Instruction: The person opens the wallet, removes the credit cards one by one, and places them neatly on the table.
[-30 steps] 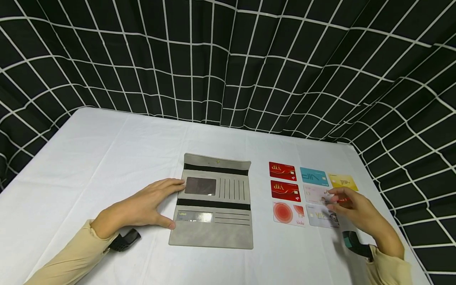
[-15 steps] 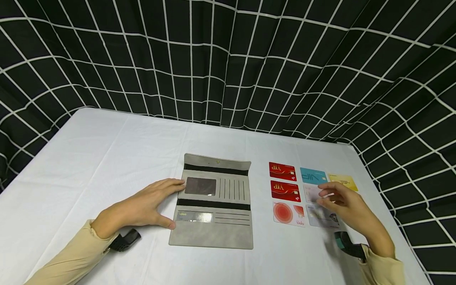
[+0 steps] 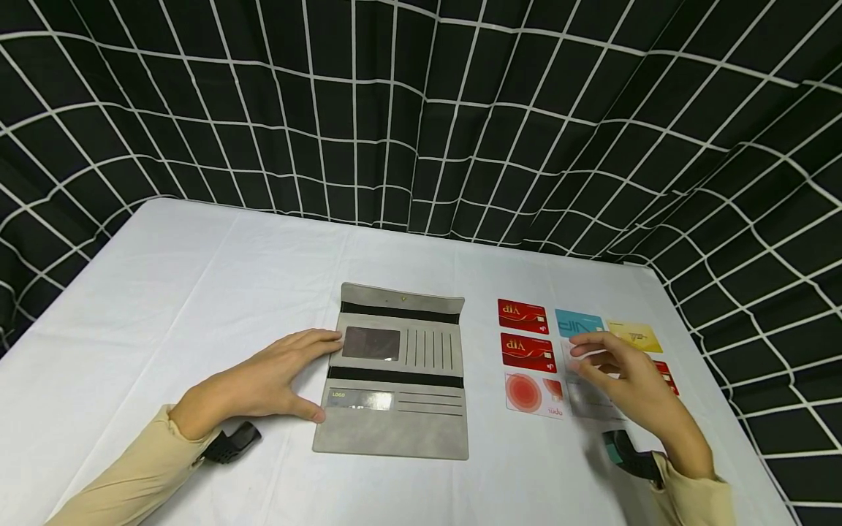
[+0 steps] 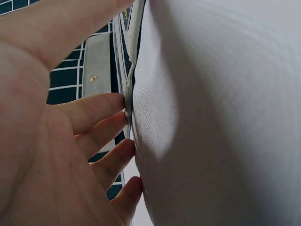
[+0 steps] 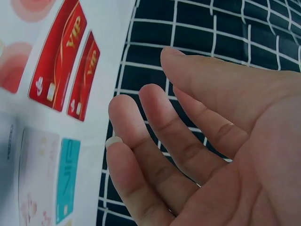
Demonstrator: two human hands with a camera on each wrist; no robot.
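An unfolded grey wallet (image 3: 427,435) lies flat in the middle of the table in the head view. My left hand (image 3: 272,376) rests at its left edge, fingers spread and relaxed. The left wrist view shows those fingertips right at the wallet's edge, with a snap on its flap (image 4: 97,63). Over the rows of cards at the right hovers my right hand (image 3: 628,376), fingers loosely bent around nothing. Below it are a pale flowered card (image 5: 40,174) and a greyish card (image 3: 592,405), both partly covered in the head view. A teal card (image 3: 579,322) lies just beyond.
Two red VIP cards (image 3: 522,316) and a white card with red circles (image 3: 526,393) form the column nearest the wallet. A yellow card (image 3: 634,336) and another red card (image 3: 666,376) lie farther right. Dark gridded curtain (image 3: 421,109) hangs behind the white table (image 3: 217,292).
My right hand has moved left over the cards, uncovering the red card at the far right. The left hand and the wallet have stayed in place.
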